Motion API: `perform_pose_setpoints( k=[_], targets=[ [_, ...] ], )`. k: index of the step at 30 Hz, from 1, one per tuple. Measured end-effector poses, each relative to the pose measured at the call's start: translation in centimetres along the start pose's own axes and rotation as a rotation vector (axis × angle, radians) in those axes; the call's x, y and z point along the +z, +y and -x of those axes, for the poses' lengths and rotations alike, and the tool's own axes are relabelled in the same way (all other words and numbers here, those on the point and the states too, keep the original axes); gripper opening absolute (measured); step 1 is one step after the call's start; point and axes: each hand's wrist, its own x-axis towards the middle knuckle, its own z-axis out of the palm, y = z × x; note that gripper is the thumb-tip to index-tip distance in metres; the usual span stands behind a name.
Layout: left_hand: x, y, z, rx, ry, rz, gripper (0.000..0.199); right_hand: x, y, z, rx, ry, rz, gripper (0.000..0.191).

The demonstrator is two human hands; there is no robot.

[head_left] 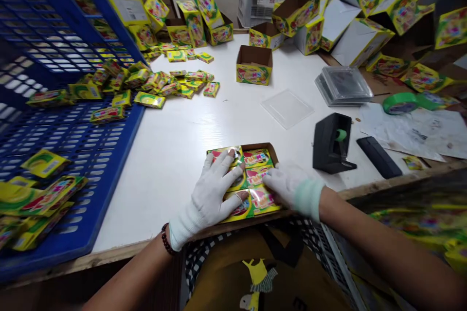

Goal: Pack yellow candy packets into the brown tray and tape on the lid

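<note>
Near the table's front edge lies an open cardboard box (270, 149) with several small yellow-green packets (257, 174) laid flat in rows inside. My left hand (215, 187), in a white glove with bare fingertips, rests with fingers spread over the packets on the box's left side. At the right side of the box is my right hand (292, 187), also gloved, its fingertips on the packets by the right wall. Some of its fingers are hidden and blurred, so what they hold, if anything, is unclear.
A blue crate (109, 179) with loose packets stands left; more packets (175, 82) lie beside it. An open box (254, 65) stands further back. To the right are a clear lid (287, 108), plastic cases (343, 84), a tape dispenser (330, 143) and a dark object (379, 156).
</note>
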Motion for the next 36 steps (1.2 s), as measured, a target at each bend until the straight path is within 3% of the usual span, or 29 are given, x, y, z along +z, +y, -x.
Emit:
perform_pose_setpoints(
  k=[3, 5, 8, 11, 13, 15, 17, 20, 25, 28, 31, 34, 36],
  targets=[
    [-1.2, -2.6, 0.3, -0.118, 0.188, 0.165, 0.051, -0.7, -2.2, -0.5, 0.092, -0.169, -0.001, 0.037],
    [-2.5, -6.7, 0.4, -0.314, 0.309, 0.1, 0.051, -0.1, -2.2, -0.2, 0.086, -0.192, -0.026, 0.039],
    [-5.7, -15.2, 2.2, -0.786, 0.394, -0.232, 0.061, 1.9, -0.4, 0.1, -0.119, 0.001, -0.095, 0.036],
    [-9.7, -22.2, 6.5, -1.299, 0.388, -0.485, 0.077, 3.8, 1.0, -0.1, -0.196, 0.221, -0.119, 0.033],
    [-11.7, -24.7, 9.8, -1.603, 0.46, -0.501, 0.095, 4.9, 1.1, -0.4, -0.153, 0.27, -0.108, 0.033],
    [-12.9, -25.6, 12.2, -1.766, 0.524, -0.455, 0.103, 5.9, 0.8, -1.0, -0.127, 0.259, -0.097, 0.034],
    [-13.2, -25.5, 13.3, -1.818, 0.501, -0.398, 0.102, 6.6, 0.5, -1.7, -0.101, 0.207, -0.087, 0.037],
    [-12.3, -23.7, 12.5, -1.787, 0.328, -0.334, 0.099, 6.5, 0.1, -2.0, -0.04, 0.079, -0.086, 0.044],
    [-9.4, -17.5, 11.0, -1.53, -0.025, -0.26, 0.091, 3.4, -1.2, -1.2, 0.001, -0.184, -0.07, 0.057],
    [-7.0, -13.7, 12.5, -1.342, -0.154, -0.459, 0.071, 3.3, -1.3, -1.2, 0.008, -0.164, -0.06, 0.058],
    [-5.0, -11.6, 13.9, -1.205, -0.111, -0.696, 0.055, 5.2, 0.3, -1.3, -0.054, 0.035, -0.122, 0.047],
    [-4.3, -10.2, 12.6, -1.114, 0.162, -0.471, 0.057, 5.4, 2.1, -0.8, -0.177, 0.274, -0.252, 0.034],
    [-4.9, -9.0, 9.9, -0.943, 0.381, -0.242, 0.053, 3.3, 2.4, -0.3, -0.217, 0.478, -0.349, 0.035]
  ],
)
